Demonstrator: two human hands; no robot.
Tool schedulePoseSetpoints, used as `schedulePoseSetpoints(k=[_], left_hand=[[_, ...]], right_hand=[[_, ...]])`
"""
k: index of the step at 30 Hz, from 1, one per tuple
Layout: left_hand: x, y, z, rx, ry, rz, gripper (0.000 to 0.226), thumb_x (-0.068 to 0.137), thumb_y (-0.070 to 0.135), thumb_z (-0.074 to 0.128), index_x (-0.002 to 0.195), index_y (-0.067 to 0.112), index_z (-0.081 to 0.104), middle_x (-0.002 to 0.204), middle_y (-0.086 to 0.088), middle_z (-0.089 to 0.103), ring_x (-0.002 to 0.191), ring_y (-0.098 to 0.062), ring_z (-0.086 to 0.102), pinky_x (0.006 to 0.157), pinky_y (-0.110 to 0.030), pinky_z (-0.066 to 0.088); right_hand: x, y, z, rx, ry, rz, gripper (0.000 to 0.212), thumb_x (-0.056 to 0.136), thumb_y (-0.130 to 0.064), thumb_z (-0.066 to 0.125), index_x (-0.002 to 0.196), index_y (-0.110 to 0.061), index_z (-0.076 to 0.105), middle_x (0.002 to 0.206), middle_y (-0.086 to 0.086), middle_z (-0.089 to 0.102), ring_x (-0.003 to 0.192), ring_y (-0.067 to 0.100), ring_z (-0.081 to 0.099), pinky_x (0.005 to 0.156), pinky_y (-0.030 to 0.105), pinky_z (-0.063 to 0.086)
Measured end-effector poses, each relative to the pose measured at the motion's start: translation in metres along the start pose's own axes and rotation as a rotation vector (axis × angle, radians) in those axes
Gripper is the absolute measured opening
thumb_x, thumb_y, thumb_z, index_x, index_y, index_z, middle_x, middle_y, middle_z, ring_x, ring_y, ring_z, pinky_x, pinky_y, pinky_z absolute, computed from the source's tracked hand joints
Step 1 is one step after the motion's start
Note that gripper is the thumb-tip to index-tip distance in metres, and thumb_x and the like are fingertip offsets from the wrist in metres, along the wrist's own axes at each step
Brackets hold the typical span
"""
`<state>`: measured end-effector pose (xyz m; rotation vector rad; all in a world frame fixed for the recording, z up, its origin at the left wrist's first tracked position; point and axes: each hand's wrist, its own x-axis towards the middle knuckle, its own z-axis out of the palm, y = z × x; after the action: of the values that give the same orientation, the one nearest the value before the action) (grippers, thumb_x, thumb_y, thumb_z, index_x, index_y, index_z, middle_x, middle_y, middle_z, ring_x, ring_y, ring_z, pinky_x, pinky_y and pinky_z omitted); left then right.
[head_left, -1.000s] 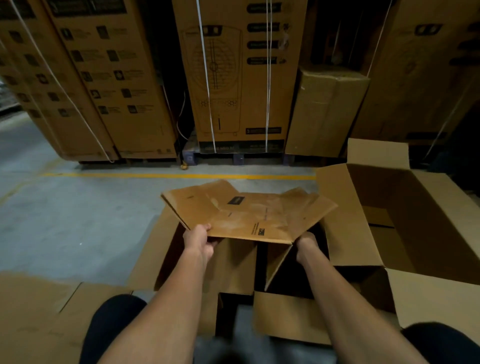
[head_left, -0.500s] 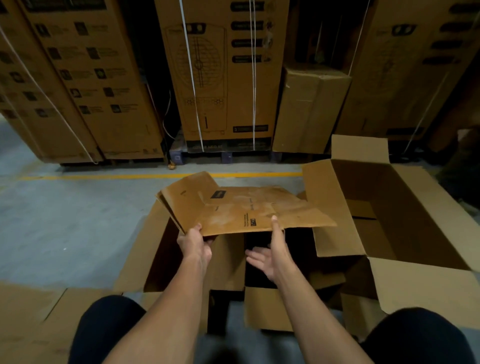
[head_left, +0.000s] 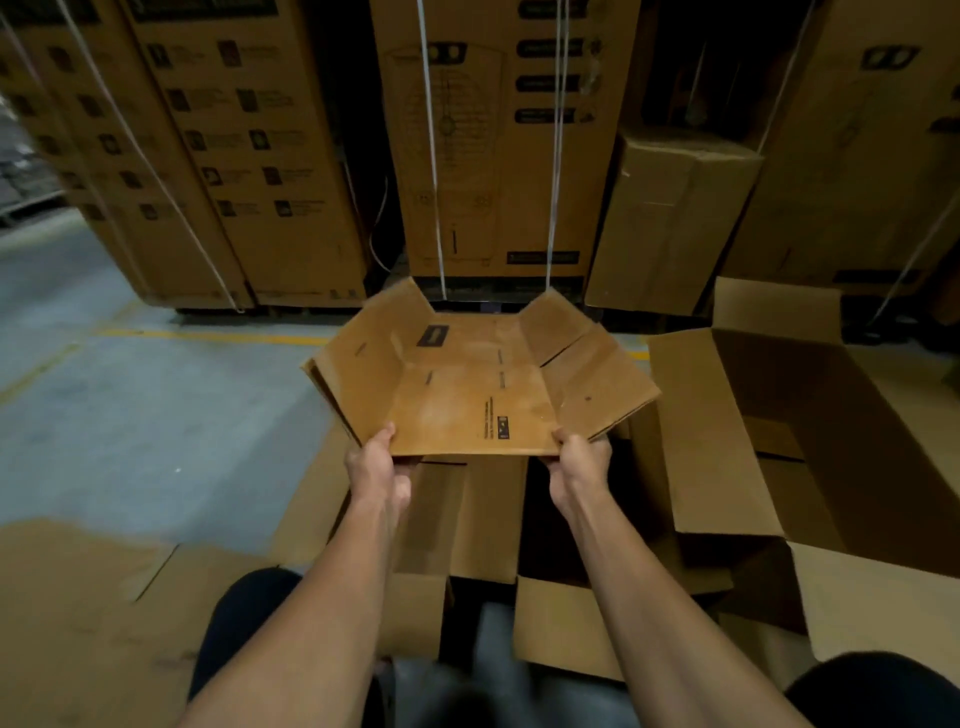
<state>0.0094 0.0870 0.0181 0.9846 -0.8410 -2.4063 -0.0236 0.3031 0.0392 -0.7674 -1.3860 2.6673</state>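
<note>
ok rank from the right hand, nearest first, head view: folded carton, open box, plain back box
1. folded carton, held in the right hand
2. open box, just to its right
3. plain box, standing far back

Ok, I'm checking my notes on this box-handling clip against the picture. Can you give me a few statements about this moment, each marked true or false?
1. The left hand and right hand both grip the near edge of the flattened brown cardboard box. True.
2. The large open brown cardboard carton on the right is packed with goods. False: only its own walls and flaps show inside.
3. A yellow painted line runs across the grey concrete floor. True.
4. The tall printed cartons behind are bound with red tape. False: white straps run down them.
</note>
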Motion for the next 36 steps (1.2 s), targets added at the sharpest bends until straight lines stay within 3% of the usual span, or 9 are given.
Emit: schedulePoseSetpoints(k=[5, 8, 11, 15, 19, 23, 24, 29, 36], left_hand=[[0.008, 0.058, -0.008, -0.054, -0.013, 0.093, 0.045, 0.098, -0.004, 0.065, 0.140, 0.005, 0.054, 0.126, -0.022, 0.071, 0.105, -0.036, 0.073, 0.073, -0.053, 0.065], [0.011, 0.096, -0.024, -0.105, -0.012, 0.150, 0.043, 0.100, -0.002, 0.063, 0.141, 0.005, 0.051, 0.127, -0.025, 0.067, 0.107, -0.040, 0.072, 0.075, -0.055, 0.065], [0.013, 0.129, -0.045, -0.156, 0.027, 0.207, 0.034, 0.101, -0.003, 0.061, 0.131, 0.009, 0.049, 0.125, -0.025, 0.066, 0.109, -0.041, 0.071, 0.081, -0.061, 0.063], [0.018, 0.164, -0.086, -0.224, 0.108, 0.275, 0.026, 0.103, -0.001, 0.059, 0.124, 0.010, 0.050, 0.122, -0.025, 0.067, 0.107, -0.041, 0.071, 0.088, -0.066, 0.060], [0.029, 0.187, -0.145, -0.288, 0.192, 0.304, 0.029, 0.104, 0.005, 0.061, 0.133, 0.002, 0.060, 0.123, -0.025, 0.072, 0.107, -0.041, 0.074, 0.083, -0.058, 0.064], [0.035, 0.197, -0.207, -0.356, 0.286, 0.300, 0.024, 0.107, 0.011, 0.059, 0.128, 0.003, 0.066, 0.125, -0.024, 0.073, 0.105, -0.035, 0.074, 0.090, -0.048, 0.063], [0.036, 0.198, -0.223, -0.378, 0.310, 0.304, 0.026, 0.107, 0.012, 0.058, 0.131, 0.002, 0.065, 0.125, -0.024, 0.073, 0.106, -0.035, 0.074, 0.090, -0.046, 0.063], [0.044, 0.203, -0.293, -0.523, 0.424, 0.310, 0.024, 0.106, 0.011, 0.059, 0.130, 0.008, 0.060, 0.127, -0.023, 0.069, 0.118, -0.037, 0.069, 0.105, -0.048, 0.057], [0.086, 0.207, -0.374, -0.783, 0.607, 0.393, 0.037, 0.102, 0.008, 0.065, 0.138, 0.006, 0.059, 0.126, -0.023, 0.071, 0.113, -0.037, 0.071, 0.082, -0.043, 0.066]], right_hand=[[-0.011, 0.009, 0.053, 0.038, -0.124, 0.031, 0.048, 0.097, 0.015, 0.056, 0.140, -0.008, 0.057, 0.132, 0.017, 0.068, 0.118, 0.036, 0.068, 0.098, 0.055, 0.059], [-0.023, 0.018, 0.093, 0.015, -0.203, 0.074, 0.044, 0.098, 0.014, 0.056, 0.135, -0.011, 0.052, 0.129, 0.015, 0.067, 0.115, 0.035, 0.068, 0.083, 0.048, 0.062], [-0.037, 0.036, 0.133, -0.020, -0.286, 0.113, 0.046, 0.099, 0.013, 0.056, 0.139, -0.009, 0.051, 0.126, 0.015, 0.068, 0.116, 0.037, 0.067, 0.092, 0.055, 0.060], [-0.055, 0.075, 0.174, -0.080, -0.382, 0.183, 0.047, 0.099, 0.012, 0.056, 0.141, -0.009, 0.051, 0.113, 0.008, 0.071, 0.109, 0.031, 0.070, 0.094, 0.053, 0.060], [-0.075, 0.130, 0.204, -0.165, -0.461, 0.243, 0.046, 0.099, 0.011, 0.058, 0.141, -0.008, 0.056, 0.122, 0.013, 0.074, 0.101, 0.029, 0.074, 0.078, 0.044, 0.064], [-0.098, 0.184, 0.226, -0.253, -0.574, 0.316, 0.045, 0.101, 0.008, 0.058, 0.142, -0.009, 0.054, 0.128, 0.013, 0.071, 0.115, 0.031, 0.071, 0.098, 0.051, 0.060], [-0.103, 0.198, 0.230, -0.279, -0.600, 0.338, 0.043, 0.101, 0.007, 0.058, 0.141, -0.009, 0.055, 0.126, 0.014, 0.071, 0.115, 0.031, 0.071, 0.097, 0.049, 0.061], [-0.120, 0.275, 0.262, -0.402, -0.681, 0.466, 0.045, 0.101, 0.002, 0.063, 0.143, -0.002, 0.047, 0.125, 0.020, 0.070, 0.098, 0.029, 0.078, 0.074, 0.040, 0.067], [-0.141, 0.372, 0.316, -0.524, -0.859, 0.615, 0.039, 0.104, 0.009, 0.050, 0.141, -0.005, 0.051, 0.125, 0.022, 0.070, 0.107, 0.033, 0.073, 0.083, 0.050, 0.065]])
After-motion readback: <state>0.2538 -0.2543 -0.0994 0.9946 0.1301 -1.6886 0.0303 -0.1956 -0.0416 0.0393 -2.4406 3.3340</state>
